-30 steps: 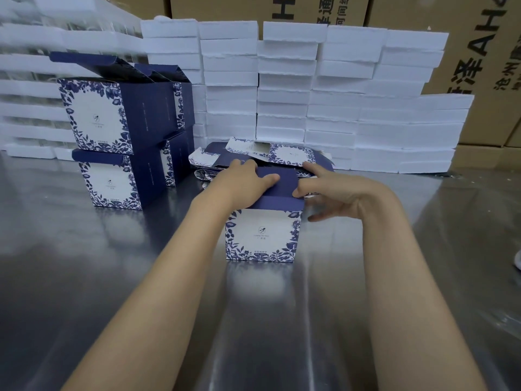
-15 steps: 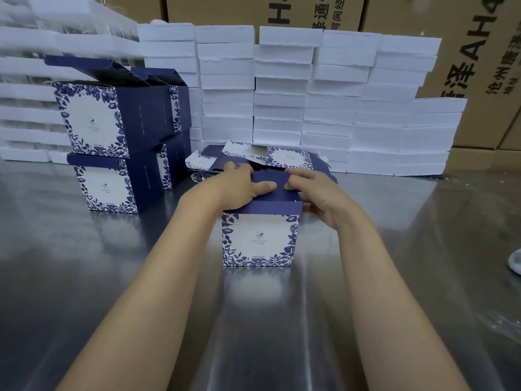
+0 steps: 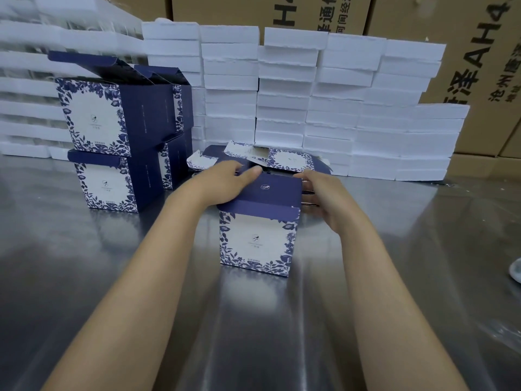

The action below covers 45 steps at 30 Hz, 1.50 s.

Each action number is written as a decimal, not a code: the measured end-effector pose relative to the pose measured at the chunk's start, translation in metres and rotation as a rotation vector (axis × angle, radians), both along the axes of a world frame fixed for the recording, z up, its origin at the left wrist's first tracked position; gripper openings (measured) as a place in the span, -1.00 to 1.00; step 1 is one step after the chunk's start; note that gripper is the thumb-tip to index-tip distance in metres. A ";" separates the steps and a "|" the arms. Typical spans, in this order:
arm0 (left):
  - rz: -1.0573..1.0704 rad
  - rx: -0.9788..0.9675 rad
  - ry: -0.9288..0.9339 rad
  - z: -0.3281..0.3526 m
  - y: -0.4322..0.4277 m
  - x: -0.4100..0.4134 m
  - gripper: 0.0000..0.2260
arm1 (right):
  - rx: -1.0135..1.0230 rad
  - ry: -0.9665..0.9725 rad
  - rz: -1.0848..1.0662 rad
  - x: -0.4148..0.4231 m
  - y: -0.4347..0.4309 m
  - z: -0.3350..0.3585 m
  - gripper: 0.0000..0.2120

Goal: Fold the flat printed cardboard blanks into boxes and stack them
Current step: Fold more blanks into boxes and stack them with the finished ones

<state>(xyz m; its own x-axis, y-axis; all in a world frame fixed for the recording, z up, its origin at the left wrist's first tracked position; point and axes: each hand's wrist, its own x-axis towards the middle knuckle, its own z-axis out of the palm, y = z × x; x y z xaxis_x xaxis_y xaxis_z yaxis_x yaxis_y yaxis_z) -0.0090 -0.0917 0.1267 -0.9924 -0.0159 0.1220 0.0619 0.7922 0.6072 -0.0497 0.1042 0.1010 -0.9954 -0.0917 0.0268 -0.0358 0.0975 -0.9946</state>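
Note:
A folded box (image 3: 256,244), white with blue floral print and a dark blue lid, stands on the steel table (image 3: 84,277) at centre. My left hand (image 3: 225,183) lies on the lid's left edge, thumb on top. My right hand (image 3: 324,197) grips the box's right side, fingers hidden behind it. Behind the box lies a pile of flat printed blanks (image 3: 282,159). At the left, folded boxes (image 3: 112,142) stand stacked two high, the upper ones with lids up.
White foam slabs (image 3: 324,108) are stacked in a wall along the table's back edge, with brown shipping cartons (image 3: 465,66) behind them. A pale object (image 3: 516,270) shows at the right edge of the table.
My right hand slid from the lid's top to the box's right side. The lid now lies flat with its logo showing. My left hand stayed on the lid.

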 end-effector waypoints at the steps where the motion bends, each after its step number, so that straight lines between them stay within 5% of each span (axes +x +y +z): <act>1: 0.025 -0.048 0.029 0.003 -0.003 0.001 -0.49 | 0.000 -0.019 -0.004 0.000 0.003 0.002 -0.79; 4: 0.112 -0.200 0.042 0.019 -0.010 0.010 -0.50 | 0.065 0.005 -0.041 -0.001 0.009 0.006 -0.82; 7: 0.027 -0.414 -0.142 0.027 -0.013 0.019 -0.46 | 0.107 0.043 0.035 0.002 0.012 0.006 -0.86; 12: -0.055 -0.253 -0.150 0.024 -0.006 0.024 -0.60 | 0.298 0.022 0.218 0.013 0.029 0.020 -0.88; 18: 0.174 -0.272 -0.068 0.006 0.008 0.005 -0.73 | 0.390 -0.103 0.532 0.028 0.024 0.029 -0.87; 22: 0.146 -0.259 -0.037 -0.004 0.020 0.004 -0.61 | 0.292 -0.141 0.442 0.023 0.017 0.021 -0.86; 30: 0.143 -0.235 -0.066 -0.006 0.015 0.000 -0.47 | -0.059 -0.086 0.455 0.016 -0.005 -0.005 -0.39; 45: 0.040 -0.207 -0.051 -0.005 0.015 -0.007 -0.61 | -0.147 0.129 0.036 0.005 -0.026 -0.006 -0.69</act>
